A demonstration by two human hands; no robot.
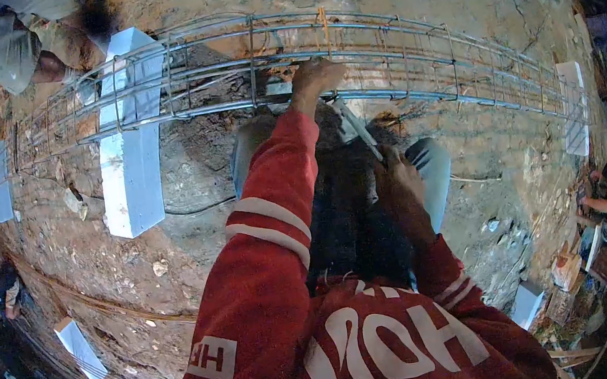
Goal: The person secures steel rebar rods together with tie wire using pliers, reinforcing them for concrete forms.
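Observation:
A long cage of tied steel rebar [413, 91] runs across the view in front of me, with crosswise stirrups along it. My left hand [317, 80] is closed at the cage's near bars, its fingers curled down; whatever is inside them is hard to make out. Lower and to the right, my right hand [400, 180] grips a slim grey metal tool [361, 130]. The tool slants up to the cage's nearest bar, close to my left hand. Its working end is too small to identify. An orange-yellow stirrup [325, 29] stands just beyond my left hand.
A long white block [132, 158] lies under the cage on the left; other white blocks [573, 108] support its ends. Another person's legs [10, 55] are at the upper left. A person [602, 200] crouches at the right. Muddy, stony ground [224, 165] surrounds me.

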